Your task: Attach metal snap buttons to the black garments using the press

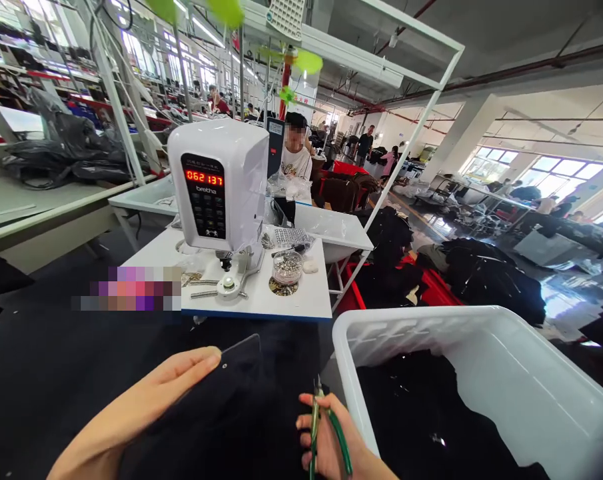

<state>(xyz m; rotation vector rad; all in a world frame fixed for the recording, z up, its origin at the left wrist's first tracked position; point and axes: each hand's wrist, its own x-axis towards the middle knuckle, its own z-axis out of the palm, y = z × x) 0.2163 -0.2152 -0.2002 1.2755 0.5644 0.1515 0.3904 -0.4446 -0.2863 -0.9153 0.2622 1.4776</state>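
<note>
Over black cloth [216,413], left hand [174,380] fingers together on edge; right hand [326,433] gripping green-handled snips [314,423], seemingly.

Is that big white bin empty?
No, not empty: black fabric lies heaped inside the white plastic bin, below its rim.

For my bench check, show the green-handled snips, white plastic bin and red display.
Green-handled snips [339,440], head view, on the handle.
White plastic bin [501,360], head view, on the inner wall.
Red display [204,178], head view, on the digits.

l hand [156,387] on blk fabric [221,400] | r hand [328,443] holds grn snips [314,427] by white bin [461,327]
</note>
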